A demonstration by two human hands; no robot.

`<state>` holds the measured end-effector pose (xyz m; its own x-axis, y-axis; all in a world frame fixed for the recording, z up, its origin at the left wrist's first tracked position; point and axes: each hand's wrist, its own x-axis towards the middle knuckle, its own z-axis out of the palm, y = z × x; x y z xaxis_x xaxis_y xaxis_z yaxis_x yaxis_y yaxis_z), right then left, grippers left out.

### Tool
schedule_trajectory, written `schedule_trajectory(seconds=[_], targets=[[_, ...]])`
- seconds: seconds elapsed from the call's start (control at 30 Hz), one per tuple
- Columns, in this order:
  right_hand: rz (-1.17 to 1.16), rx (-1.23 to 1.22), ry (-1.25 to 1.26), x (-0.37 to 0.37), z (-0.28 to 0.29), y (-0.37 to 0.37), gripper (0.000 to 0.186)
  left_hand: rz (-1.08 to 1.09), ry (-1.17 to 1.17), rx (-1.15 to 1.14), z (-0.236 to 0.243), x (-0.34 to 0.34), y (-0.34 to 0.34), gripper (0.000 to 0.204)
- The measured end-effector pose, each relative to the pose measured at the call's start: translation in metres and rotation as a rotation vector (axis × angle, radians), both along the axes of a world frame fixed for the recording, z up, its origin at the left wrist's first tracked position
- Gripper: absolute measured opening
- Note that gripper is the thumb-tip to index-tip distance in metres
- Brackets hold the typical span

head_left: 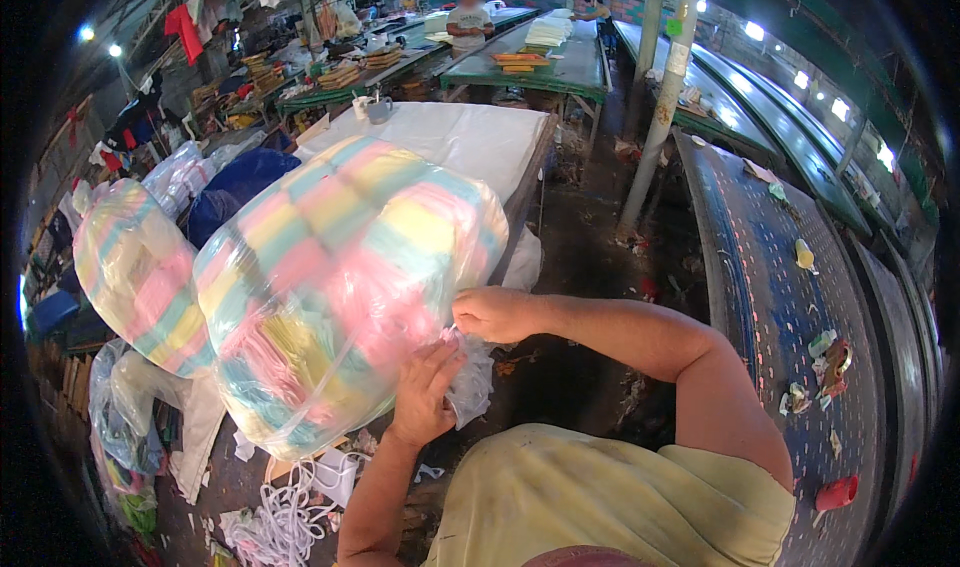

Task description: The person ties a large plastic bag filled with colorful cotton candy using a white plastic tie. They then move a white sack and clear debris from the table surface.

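Observation:
A large clear plastic bag (330, 257) fills the middle left, packed with folded cloth in pink, yellow and pale blue. Its gathered mouth lies on the side nearest me. My left hand (428, 392) grips this bunched plastic from below, fingers bent against it. Just above and to the right, my right hand (490, 314) is closed in a pinch on the same gathered plastic. Whether a tie is between those fingers is hidden. Loose crumpled plastic (472, 387) hangs under both hands.
Another bag of pastel cloth (135, 272) stands at the left. White rope (285, 517) and scraps lie on the floor. Behind the bag is a white-covered table (465, 142). A pole (665, 107) and a long dark table (775, 297) are on the right. Two people are far back.

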<state>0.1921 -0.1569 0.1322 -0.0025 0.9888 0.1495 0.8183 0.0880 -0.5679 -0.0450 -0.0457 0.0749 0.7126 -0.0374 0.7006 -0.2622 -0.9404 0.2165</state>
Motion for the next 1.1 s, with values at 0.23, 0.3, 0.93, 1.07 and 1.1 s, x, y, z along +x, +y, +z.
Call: schedule_trajectory(seconds=[0.23, 0.3, 0.93, 1.07, 1.1], targets=[[0.120, 0.138, 0.523, -0.009, -0.019, 0.024, 0.028, -0.076, -0.162, 0.007, -0.053, 0.017, -0.001, 0.041], [0.193, 0.059, 0.528, -0.005, -0.005, 0.033, 0.026, -0.144, -0.138, 0.052, -0.057, 0.020, 0.001, 0.034], [0.671, -0.185, -0.066, 0.085, -0.007, 0.058, 0.032, -0.027, 0.085, 0.318, -0.021, 0.068, 0.000, 0.016], [0.613, -0.145, 0.076, 0.101, -0.028, 0.052, 0.033, -0.037, 0.065, 0.328, -0.040, 0.067, 0.013, 0.021], [0.589, -0.124, 0.084, 0.101, -0.032, 0.051, 0.033, -0.037, 0.062, 0.329, -0.042, 0.068, 0.014, 0.021]])
